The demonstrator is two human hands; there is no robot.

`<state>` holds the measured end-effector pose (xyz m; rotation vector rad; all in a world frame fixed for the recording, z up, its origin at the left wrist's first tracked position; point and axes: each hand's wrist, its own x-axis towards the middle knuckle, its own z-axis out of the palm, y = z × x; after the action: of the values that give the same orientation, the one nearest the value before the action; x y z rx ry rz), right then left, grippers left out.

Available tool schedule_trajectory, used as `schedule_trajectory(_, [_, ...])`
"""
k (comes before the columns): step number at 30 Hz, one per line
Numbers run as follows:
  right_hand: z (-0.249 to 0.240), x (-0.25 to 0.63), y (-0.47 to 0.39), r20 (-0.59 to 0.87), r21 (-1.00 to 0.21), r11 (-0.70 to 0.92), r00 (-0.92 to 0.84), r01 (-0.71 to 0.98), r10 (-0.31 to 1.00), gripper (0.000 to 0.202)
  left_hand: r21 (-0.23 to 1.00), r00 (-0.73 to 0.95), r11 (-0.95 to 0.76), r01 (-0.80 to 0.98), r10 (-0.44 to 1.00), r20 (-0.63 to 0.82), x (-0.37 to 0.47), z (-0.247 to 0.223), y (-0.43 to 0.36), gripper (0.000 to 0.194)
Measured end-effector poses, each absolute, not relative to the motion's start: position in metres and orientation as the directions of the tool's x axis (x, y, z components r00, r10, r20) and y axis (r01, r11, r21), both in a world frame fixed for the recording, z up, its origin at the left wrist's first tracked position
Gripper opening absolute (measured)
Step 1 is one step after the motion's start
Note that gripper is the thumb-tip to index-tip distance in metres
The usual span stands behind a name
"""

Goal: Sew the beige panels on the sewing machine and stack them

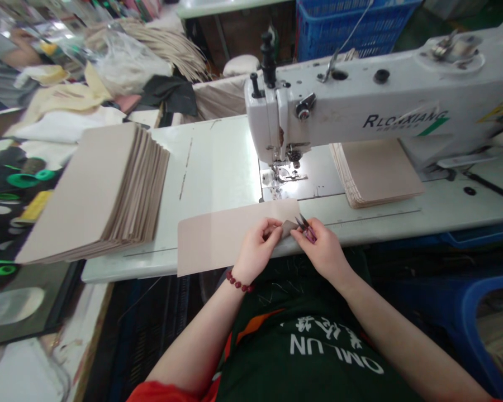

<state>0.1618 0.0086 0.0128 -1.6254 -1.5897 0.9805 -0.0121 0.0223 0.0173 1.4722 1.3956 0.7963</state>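
Observation:
A flat beige panel (218, 237) lies along the front edge of the sewing table, its lower left part jutting past the edge. My left hand (257, 248) is closed on the panel's near right edge, thumb and fingers pinching it. There a corner is turned up and shows a darker grey-brown underside (288, 227). My right hand (324, 251) grips small thread snips (307, 228) with purple handles, blades pointing up and left. Its thumb and fingertip also touch the turned-up corner. Just beyond the panel stands the needle and presser foot area (279, 177) of the sewing machine (343, 106).
A tall stack of beige panels (84, 184) leans at the left, and a smaller stack (381, 170) lies under the machine arm. Blue crates (352, 25) stand behind; a blue bin (461, 318) is at lower right. Another person's arm (20, 53) shows at far left.

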Motion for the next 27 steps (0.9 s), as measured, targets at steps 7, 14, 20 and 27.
schedule_trajectory(7, [0.021, 0.182, 0.009, 0.049, -0.816, -0.011, 0.088, 0.578, 0.995, 0.024, 0.801, 0.448, -0.306, 0.515, 0.892, 0.052, -0.042, 0.031, 0.013, 0.025])
schedule_trajectory(14, [0.01, 0.199, 0.002, 0.007, -0.709, -0.028, 0.047, 0.704, 0.999, 0.027, 0.293, 0.246, -0.244, 0.924, 0.969, 0.032, -0.139, 0.019, 0.044, 0.073])
schedule_trajectory(20, [0.005, 0.207, 0.006, 0.051, -0.648, 0.031, 0.002, 0.761, 0.999, 0.03, 0.362, 0.313, -0.244, 0.9, 0.938, -0.146, -0.144, 0.053, 0.028, 0.026])
schedule_trajectory(27, [0.007, 0.251, 0.015, 0.203, -0.649, -0.019, 0.197, 0.76, 0.959, 0.024, 0.38, -0.254, 0.144, 0.914, 0.932, 0.259, -0.24, 0.187, 0.017, 0.037])
